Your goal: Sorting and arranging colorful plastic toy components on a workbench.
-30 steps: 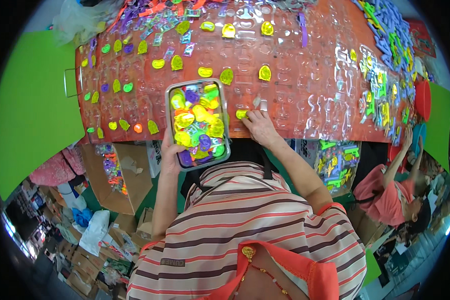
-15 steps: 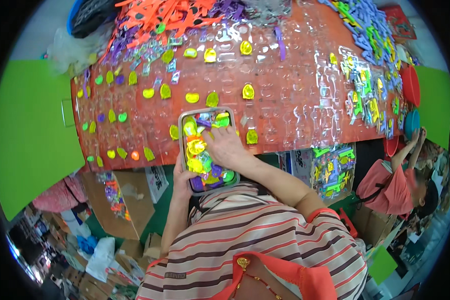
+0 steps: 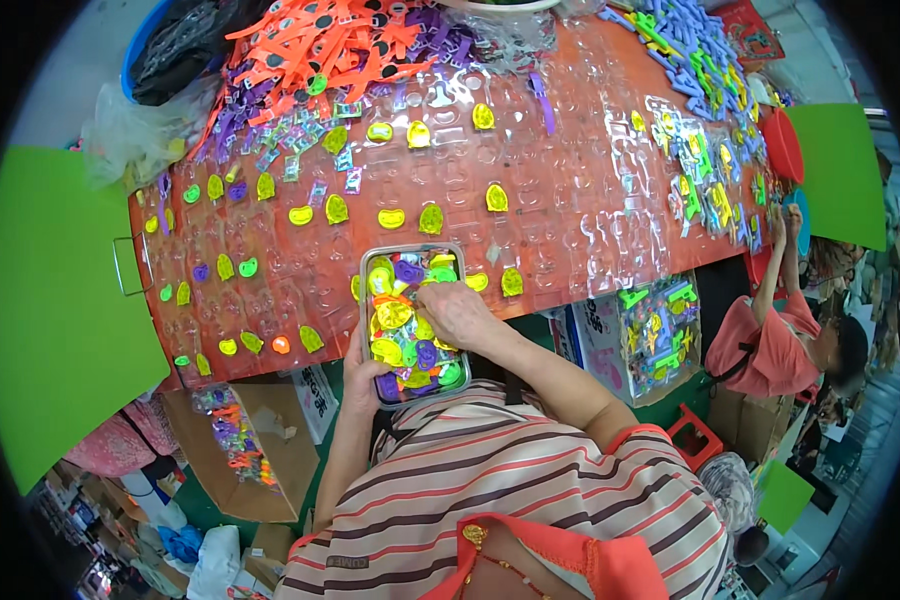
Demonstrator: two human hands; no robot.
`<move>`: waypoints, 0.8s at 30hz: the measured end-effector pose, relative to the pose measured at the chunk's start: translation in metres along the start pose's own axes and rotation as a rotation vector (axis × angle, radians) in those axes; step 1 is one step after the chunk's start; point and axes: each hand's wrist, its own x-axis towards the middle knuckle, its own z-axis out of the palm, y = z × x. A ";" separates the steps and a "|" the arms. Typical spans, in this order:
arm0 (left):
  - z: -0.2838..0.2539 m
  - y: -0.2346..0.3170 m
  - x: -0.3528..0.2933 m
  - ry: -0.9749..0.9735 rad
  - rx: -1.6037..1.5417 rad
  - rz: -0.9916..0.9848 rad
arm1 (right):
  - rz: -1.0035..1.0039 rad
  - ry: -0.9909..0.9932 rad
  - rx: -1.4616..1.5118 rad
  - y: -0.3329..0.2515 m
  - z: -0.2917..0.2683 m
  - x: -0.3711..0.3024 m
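Note:
A clear plastic container full of small toy parts in yellow, green, purple and orange is held against the near edge of the table. My left hand grips its left side, with the thumb over the rim. Inside the container, on the right, my right hand has its fingers bent down among the parts; the fingertips and anything pinched in them are hidden. Beyond it, clear blister trays spread over the red table. Some of their hollows hold yellow pieces, green pieces and purple pieces.
Orange strips are heaped at the back left, and blue and green toy parts at the back right. Open cartons with filled packs stand below the near edge. On the right a co-worker in a pink top reaches toward the table.
The whole view has shifted slightly. My right hand has moved a little toward me within the container, its fingers still among the parts. My left hand keeps its grip.

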 end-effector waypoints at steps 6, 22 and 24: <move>-0.017 0.011 0.004 0.029 -0.014 0.003 | 0.249 0.353 0.294 0.009 -0.017 0.019; 0.042 0.012 0.040 0.214 -0.080 0.123 | 0.327 0.407 -0.158 0.157 -0.042 0.083; 0.040 0.002 0.050 0.214 -0.069 0.104 | 0.300 0.359 -0.117 0.141 -0.062 0.084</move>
